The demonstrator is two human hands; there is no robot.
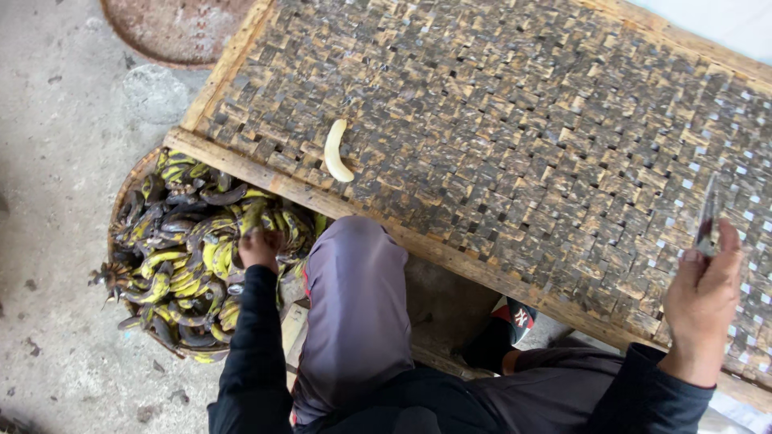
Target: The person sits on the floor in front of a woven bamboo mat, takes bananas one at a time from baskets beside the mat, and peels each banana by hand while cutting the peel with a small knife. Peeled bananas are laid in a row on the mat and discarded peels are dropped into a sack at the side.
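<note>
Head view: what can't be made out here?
- Left hand: fingers buried among the bananas; grasp unclear.
- Right hand: thin dark blade-like object, motion-blurred; kind uncertain.
- Basket: bottom and depth hidden by bananas.
- Woven tray: far and right sides cut off by the frame edges.
- Rusty round object: cropped at the top edge.

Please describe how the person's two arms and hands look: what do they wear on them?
Both arms are covered by long, dark, near-black sleeves reaching the wrists. The left hand and right hand are bare: no gloves. I can see no rings, watch or markings.
</note>
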